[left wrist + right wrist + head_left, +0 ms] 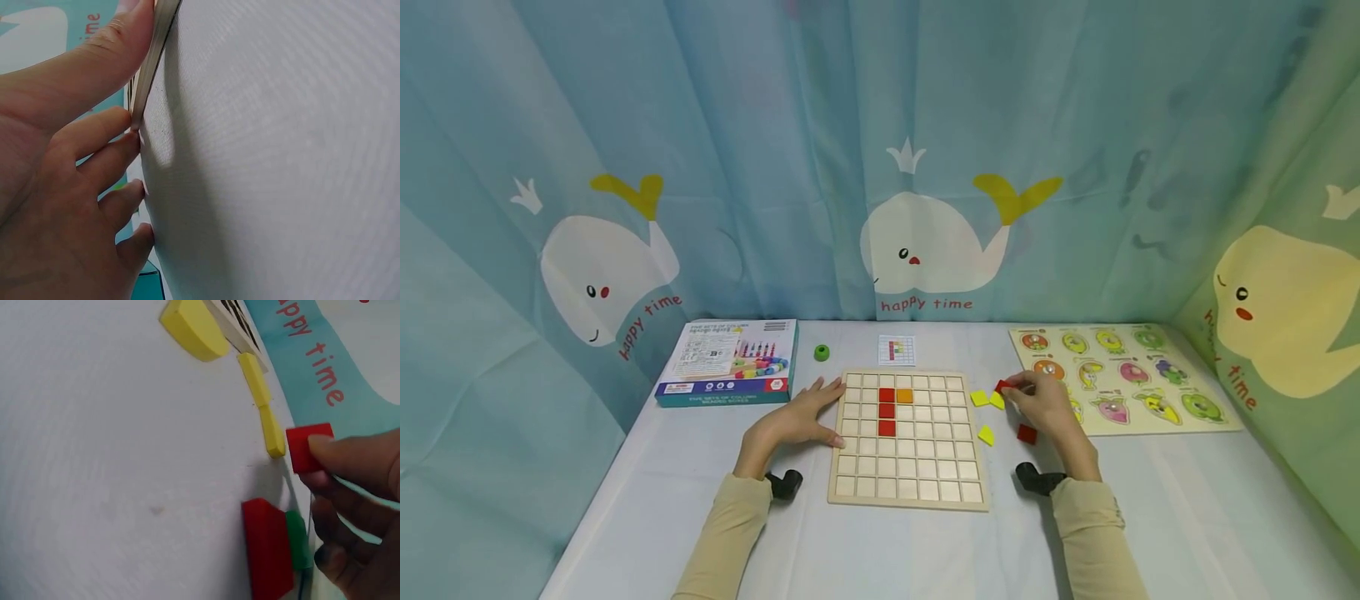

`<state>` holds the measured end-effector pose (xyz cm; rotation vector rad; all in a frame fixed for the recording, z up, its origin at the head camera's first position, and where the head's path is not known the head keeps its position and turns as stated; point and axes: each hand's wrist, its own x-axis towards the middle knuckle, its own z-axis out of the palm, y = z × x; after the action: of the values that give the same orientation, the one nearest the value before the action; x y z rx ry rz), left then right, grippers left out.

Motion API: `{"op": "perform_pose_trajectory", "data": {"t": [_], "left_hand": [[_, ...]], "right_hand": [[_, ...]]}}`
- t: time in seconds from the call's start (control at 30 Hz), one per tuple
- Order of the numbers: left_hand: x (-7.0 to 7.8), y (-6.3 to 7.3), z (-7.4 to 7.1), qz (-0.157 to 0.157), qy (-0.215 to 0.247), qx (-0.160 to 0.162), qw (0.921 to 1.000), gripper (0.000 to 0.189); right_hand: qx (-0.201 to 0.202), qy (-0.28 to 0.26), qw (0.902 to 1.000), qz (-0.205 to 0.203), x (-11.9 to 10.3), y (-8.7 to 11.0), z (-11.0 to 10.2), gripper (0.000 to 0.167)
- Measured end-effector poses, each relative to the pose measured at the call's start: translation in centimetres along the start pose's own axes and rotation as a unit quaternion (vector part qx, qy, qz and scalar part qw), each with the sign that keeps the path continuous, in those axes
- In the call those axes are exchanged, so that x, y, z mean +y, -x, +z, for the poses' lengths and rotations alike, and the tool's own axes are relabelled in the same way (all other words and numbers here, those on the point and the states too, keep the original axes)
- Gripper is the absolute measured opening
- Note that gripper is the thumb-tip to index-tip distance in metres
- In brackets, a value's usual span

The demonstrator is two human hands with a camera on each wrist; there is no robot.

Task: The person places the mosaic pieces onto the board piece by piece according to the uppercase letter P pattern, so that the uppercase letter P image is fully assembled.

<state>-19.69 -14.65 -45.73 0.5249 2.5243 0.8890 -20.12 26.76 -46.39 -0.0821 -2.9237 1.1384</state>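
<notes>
A light wooden grid board point(917, 504) lies on the table. Three red squares stand in one column of it, and an orange square point(905, 396) sits right of the top red square point(887, 395). At the board's left edge rests my left hand point(797, 417), fingers spread and thumb along the rim. My right hand point(1047, 407) pinches a small red block point(303, 450) between thumb and fingers, raised off the table right of the board. Under and beside it lie yellow pieces point(980, 398) and a red piece point(1027, 434). A green piece point(299, 540) shows behind that red piece in the right wrist view.
Behind the board lies a pattern card point(897, 350) showing coloured squares on a grid. A boxed toy set point(730, 362) and a green bead point(822, 352) are at the back left. On the right lies a fruit puzzle board point(1150, 423). Printed curtains point(820, 208) hang around the table.
</notes>
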Motion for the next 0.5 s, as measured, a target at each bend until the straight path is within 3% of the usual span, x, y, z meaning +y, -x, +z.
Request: {"op": "perform_pose_trajectory", "data": {"t": [0.27,0.4,0.5], "left_hand": [[0.0,0.1,0.0,0.002,-0.001,-0.003,1.0000,0.097],[0.0,0.0,0.0,0.005,-0.002,-0.004,1.0000,0.097],[0.0,0.0,0.0,0.005,-0.003,-0.002,1.0000,0.098]], "right_hand": [[0.000,-0.035,0.9985,-0.042,-1.0,0.3,-0.2,0.025],[-0.020,-0.094,0.9936,-0.061,-1.6,0.6,-0.1,0.027],[-0.045,-0.157,0.9831,-0.082,-2.1,0.7,0.0,0.027]]}}
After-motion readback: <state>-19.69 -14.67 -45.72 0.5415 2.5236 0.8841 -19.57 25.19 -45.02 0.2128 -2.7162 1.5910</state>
